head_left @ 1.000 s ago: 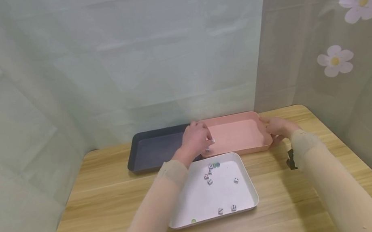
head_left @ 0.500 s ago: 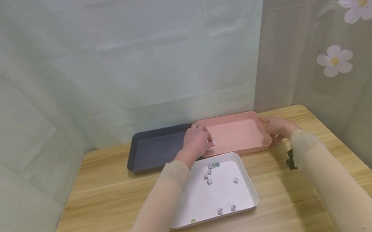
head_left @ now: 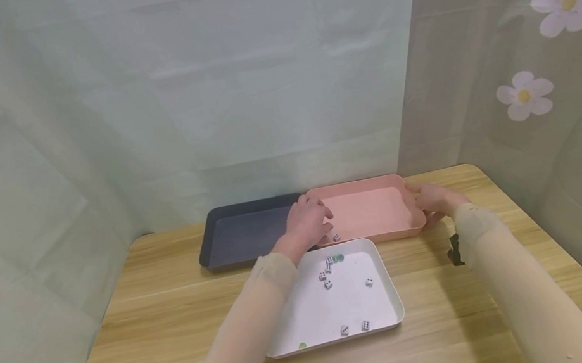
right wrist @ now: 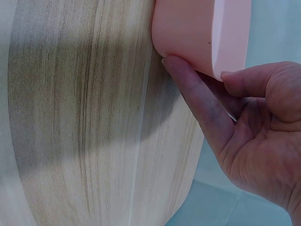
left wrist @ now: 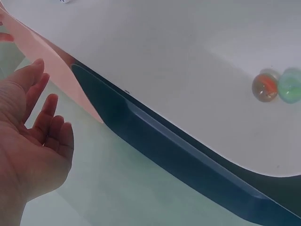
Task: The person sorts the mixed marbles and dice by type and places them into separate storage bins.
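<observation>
My left hand (head_left: 306,221) hovers where the dark tray (head_left: 242,238) meets the pink tray (head_left: 371,210). In the left wrist view its fingers (left wrist: 47,110) are loosely bent, with nothing between them. Just below the fingertips, a white die (head_left: 336,237) lies in the pink tray's front left part. At that tray's right end my right hand (head_left: 435,198) grips the edge. The right wrist view has the thumb (right wrist: 247,82) at the rim and the forefinger against the outer wall. Part of the pink tray's left end is hidden behind my left hand.
A white tray (head_left: 313,316) stands in front on the wooden table (head_left: 175,316), with several dice (head_left: 328,284) inside. Marbles (left wrist: 265,87) lie in it too. Beneath my right wrist is a small black object (head_left: 455,250). Curtains hang behind and beside the table.
My left hand pinched a die over the pink tray's left end, lowered it and let it go. The die now lies in that tray. My right hand stays on the rim.
</observation>
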Demonstrator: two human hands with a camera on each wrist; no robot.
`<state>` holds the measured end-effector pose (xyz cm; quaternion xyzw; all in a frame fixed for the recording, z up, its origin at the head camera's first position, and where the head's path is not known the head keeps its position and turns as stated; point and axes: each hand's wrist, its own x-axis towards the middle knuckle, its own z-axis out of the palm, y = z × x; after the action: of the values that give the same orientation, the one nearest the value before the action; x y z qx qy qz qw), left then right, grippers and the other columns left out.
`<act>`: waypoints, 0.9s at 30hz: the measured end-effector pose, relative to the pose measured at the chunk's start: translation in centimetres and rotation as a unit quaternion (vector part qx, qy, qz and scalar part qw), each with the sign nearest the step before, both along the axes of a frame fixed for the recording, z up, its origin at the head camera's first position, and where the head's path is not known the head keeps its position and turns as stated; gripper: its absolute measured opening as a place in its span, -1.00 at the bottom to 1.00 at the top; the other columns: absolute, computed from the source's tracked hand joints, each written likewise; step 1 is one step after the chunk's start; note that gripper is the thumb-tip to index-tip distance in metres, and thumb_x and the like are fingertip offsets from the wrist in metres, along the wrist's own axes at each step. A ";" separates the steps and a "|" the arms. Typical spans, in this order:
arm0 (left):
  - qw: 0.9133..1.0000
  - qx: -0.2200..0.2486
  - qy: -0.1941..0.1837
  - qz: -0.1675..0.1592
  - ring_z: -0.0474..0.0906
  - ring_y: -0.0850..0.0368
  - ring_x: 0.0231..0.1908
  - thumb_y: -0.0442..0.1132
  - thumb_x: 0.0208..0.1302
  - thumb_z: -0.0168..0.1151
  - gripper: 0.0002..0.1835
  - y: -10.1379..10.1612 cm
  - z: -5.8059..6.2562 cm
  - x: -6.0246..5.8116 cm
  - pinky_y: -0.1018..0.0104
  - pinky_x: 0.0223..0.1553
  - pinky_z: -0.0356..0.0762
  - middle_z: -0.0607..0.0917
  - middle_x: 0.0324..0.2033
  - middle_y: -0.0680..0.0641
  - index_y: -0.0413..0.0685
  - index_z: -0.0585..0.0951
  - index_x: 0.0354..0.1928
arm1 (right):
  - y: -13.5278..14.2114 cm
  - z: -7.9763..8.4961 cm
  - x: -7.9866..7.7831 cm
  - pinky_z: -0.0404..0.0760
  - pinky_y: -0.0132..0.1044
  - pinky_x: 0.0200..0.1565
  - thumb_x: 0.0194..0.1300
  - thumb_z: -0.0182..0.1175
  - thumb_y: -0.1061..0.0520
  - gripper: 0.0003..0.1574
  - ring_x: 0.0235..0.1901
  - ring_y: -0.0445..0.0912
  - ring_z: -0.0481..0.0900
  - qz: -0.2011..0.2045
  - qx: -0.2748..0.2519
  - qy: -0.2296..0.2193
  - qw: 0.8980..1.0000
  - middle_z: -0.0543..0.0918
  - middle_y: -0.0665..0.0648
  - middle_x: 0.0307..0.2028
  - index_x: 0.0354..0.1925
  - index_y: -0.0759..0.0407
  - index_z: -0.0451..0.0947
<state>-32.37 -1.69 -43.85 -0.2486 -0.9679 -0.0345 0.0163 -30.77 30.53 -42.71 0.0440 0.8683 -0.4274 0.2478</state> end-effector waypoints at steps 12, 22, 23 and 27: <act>1.000 0.022 -0.004 0.000 0.31 0.03 0.27 0.09 0.42 0.29 -0.68 -0.6 1.8 -0.1 0.09 0.28 0.32 0.55 0.21 0.09 0.29 0.72 0.14 | 0.1 -0.2 -0.1 0.71 0.00 -0.07 0.46 -0.16 0.37 -0.07 -0.04 0.16 0.56 -0.004 0.002 -0.002 1.000 0.09 0.54 0.44 0.63 0.18 -0.31; 0.998 0.056 0.012 -0.019 0.35 0.02 0.24 0.09 0.40 0.32 -0.62 -1.4 3.4 0.3 0.05 0.30 0.32 0.59 0.18 0.07 0.26 0.70 0.19 | 0.2 -0.1 0.0 0.71 0.02 -0.07 0.44 -0.16 0.38 -0.05 -0.10 0.16 0.57 -0.001 -0.001 0.002 1.000 0.17 0.53 0.35 0.63 0.20 -0.32; 0.998 0.058 0.013 -0.020 0.35 0.02 0.24 0.10 0.40 0.32 -0.62 -1.5 3.6 0.3 0.05 0.29 0.32 0.59 0.18 0.07 0.27 0.69 0.20 | 0.2 -0.1 0.0 0.70 0.02 -0.07 0.44 -0.15 0.38 -0.05 -0.10 0.16 0.57 0.000 -0.002 0.002 1.000 0.17 0.53 0.35 0.63 0.20 -0.32; 0.997 0.071 0.014 -0.026 0.36 0.02 0.21 0.10 0.39 0.32 -0.61 -1.9 4.1 0.5 0.05 0.25 0.36 0.59 0.16 0.06 0.29 0.68 0.21 | 0.2 -0.2 0.1 0.70 0.01 -0.06 0.44 -0.13 0.37 -0.04 -0.11 0.16 0.57 0.001 -0.003 0.000 1.000 0.18 0.52 0.35 0.63 0.19 -0.32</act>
<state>-31.91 -3.58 -39.76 -0.2719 -0.9560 -0.0998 0.0468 -30.72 30.70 -42.87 0.0427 0.8672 -0.4297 0.2479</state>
